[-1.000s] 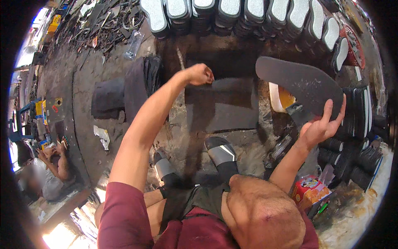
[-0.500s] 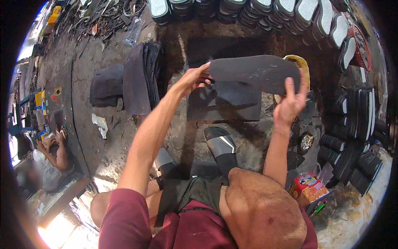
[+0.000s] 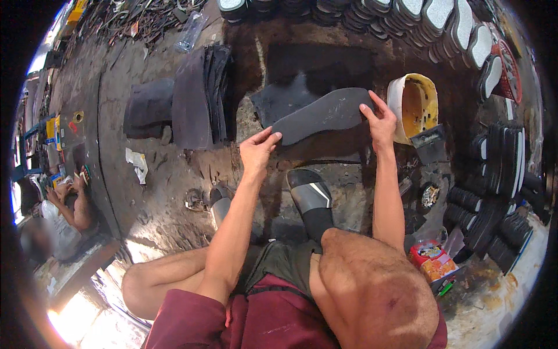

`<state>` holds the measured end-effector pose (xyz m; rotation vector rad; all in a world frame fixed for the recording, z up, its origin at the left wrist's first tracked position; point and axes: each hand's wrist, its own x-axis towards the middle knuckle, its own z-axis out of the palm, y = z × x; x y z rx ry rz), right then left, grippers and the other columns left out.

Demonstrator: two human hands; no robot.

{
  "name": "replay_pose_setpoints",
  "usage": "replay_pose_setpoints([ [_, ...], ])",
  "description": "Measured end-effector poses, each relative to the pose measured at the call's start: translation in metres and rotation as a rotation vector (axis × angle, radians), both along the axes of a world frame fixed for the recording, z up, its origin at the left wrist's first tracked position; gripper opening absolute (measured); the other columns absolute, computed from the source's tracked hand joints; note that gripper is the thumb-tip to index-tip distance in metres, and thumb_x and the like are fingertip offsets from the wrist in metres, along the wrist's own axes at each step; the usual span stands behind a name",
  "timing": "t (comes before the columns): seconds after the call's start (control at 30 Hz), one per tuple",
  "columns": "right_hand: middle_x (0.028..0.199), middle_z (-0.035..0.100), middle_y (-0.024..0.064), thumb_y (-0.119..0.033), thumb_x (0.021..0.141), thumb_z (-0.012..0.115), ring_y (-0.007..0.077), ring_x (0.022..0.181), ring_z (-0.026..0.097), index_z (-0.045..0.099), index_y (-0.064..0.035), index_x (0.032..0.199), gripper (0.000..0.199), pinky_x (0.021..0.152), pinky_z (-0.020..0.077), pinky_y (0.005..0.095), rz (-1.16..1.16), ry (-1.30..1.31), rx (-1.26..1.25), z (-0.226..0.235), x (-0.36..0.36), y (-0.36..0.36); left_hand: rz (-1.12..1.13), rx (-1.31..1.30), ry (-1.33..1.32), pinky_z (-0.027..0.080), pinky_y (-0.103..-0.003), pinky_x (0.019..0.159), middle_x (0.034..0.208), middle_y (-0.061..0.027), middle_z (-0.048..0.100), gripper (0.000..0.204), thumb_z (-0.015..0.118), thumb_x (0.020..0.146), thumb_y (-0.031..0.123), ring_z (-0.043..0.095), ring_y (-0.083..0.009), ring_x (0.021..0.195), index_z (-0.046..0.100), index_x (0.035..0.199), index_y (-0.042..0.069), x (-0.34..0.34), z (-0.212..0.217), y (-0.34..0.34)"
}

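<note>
Holding, in the head view, a sole-shaped dark piece [image 3: 322, 118] by its two ends, stretched crosswise over a dark sheet [image 3: 283, 98] on the floor [image 3: 195, 174]. Pinching the left end with the left hand [image 3: 257, 152], thumb lying on top. Gripping the right end with the right hand [image 3: 382, 122], thumb and forefinger bracketing the rounded tip, other fingers not showing clearly. Tilting the piece, right end sitting farther from the body than left. Covering much of the dark sheet, leaving its left corner showing; not being able to tell any contact underneath.

Noting a white tub [image 3: 396, 103], yellowish inside, lying open just beyond the right hand, right of the sheet's right edge. Also seeing a stack of dark sheets [image 3: 195, 102] left of the sheet's left edge, plus pale-topped sole stacks [image 3: 439, 16] lining the floor's far edge, reaching toward its far right corner.

Judging the step in hand: handling and orienting the single piece, apparently lining it up over the sheet. Reckoning on the next move calling for both ends being controlled evenly, without bending the middle or brushing the tub.
</note>
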<state>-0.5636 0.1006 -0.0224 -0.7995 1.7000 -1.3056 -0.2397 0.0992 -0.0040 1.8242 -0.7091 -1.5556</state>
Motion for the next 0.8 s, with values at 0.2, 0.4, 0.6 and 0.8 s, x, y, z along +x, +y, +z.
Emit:
replay_pose_setpoints([
  [0.2, 0.136, 0.067, 0.016, -0.01, 0.086, 0.082, 0.0221, 0.122, 0.063, 0.068, -0.0003, 0.135, 0.052, 0.103, 0.0516, 0.0335, 0.1, -0.014, 0.102, -0.029, -0.008, -0.01, 0.097, -0.066, -0.154, 0.058, -0.028, 0.075, 0.1, -0.0129, 0.076, 0.048, 0.091, 0.077, 0.013, 0.072, -0.0165, 0.085, 0.073, 0.116, -0.008, -0.009, -0.012, 0.016],
  [0.4, 0.134, 0.069, 0.0134, -0.013, 0.084, 0.084, 0.0214, 0.119, 0.065, 0.069, -0.0047, 0.135, 0.053, 0.1, 0.0523, 0.0342, 0.107, 0.07, 0.092, -0.041, -0.008, -0.009, 0.102, -0.071, -0.197, 0.056, -0.027, 0.069, 0.095, -0.0122, 0.077, 0.045, 0.091, 0.077, 0.013, 0.069, -0.0149, 0.076, 0.074, 0.113, -0.007, -0.011, -0.025, 0.018],
  [0.6, 0.125, 0.071, 0.01, -0.012, 0.085, 0.084, 0.016, 0.101, 0.068, 0.069, -0.0058, 0.136, 0.054, 0.086, 0.0547, 0.0297, 0.086, 0.032, 0.119, -0.037, -0.004, -0.008, 0.123, -0.067, -0.128, 0.056, -0.028, 0.07, 0.093, -0.0128, 0.077, 0.045, 0.09, 0.078, 0.012, 0.07, -0.0156, 0.077, 0.073, 0.115, -0.009, -0.008, -0.029, 0.018],
  [0.8, 0.126, 0.072, 0.012, -0.014, 0.083, 0.085, 0.0157, 0.098, 0.069, 0.071, -0.0059, 0.132, 0.052, 0.079, 0.0585, 0.03, 0.082, 0.038, 0.136, -0.029, 0.0, -0.012, 0.036, -0.108, -0.343, 0.059, -0.03, 0.071, 0.089, -0.0119, 0.078, 0.042, 0.09, 0.076, 0.014, 0.072, -0.0155, 0.078, 0.076, 0.11, -0.007, -0.01, -0.032, 0.018],
])
